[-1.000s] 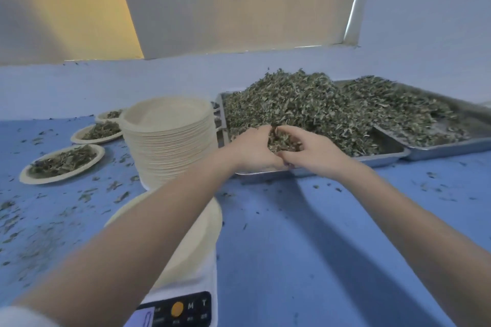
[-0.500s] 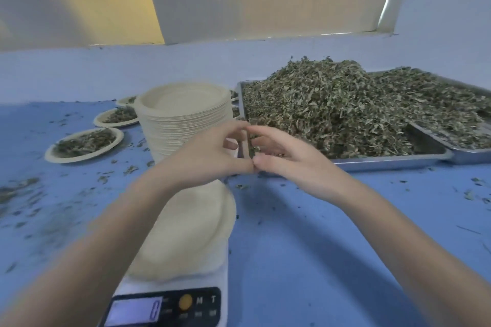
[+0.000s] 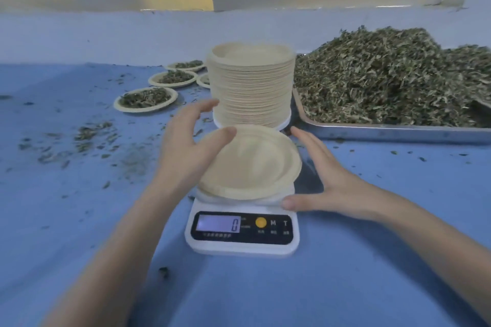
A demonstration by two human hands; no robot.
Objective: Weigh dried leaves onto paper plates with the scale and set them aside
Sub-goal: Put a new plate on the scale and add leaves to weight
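An empty paper plate [image 3: 252, 164] lies on the white digital scale [image 3: 241, 244], whose display reads 0. My left hand [image 3: 183, 146] is at the plate's left side, fingers spread and thumb lying on the rim. My right hand [image 3: 326, 183] is on the right of the scale, fingers straight, thumb against the platform's front edge. Neither hand holds leaves. A big heap of dried leaves [image 3: 385, 74] fills a metal tray [image 3: 398, 133] at the right.
A tall stack of empty paper plates [image 3: 251, 87] stands just behind the scale. Several plates filled with leaves [image 3: 145, 98] sit at the back left. Loose leaf crumbs are scattered over the blue table [image 3: 79, 194] on the left.
Both hands came back from the leaf heap to either side of the plate on the scale. The handful they cupped is no longer seen. The view turned left and down.
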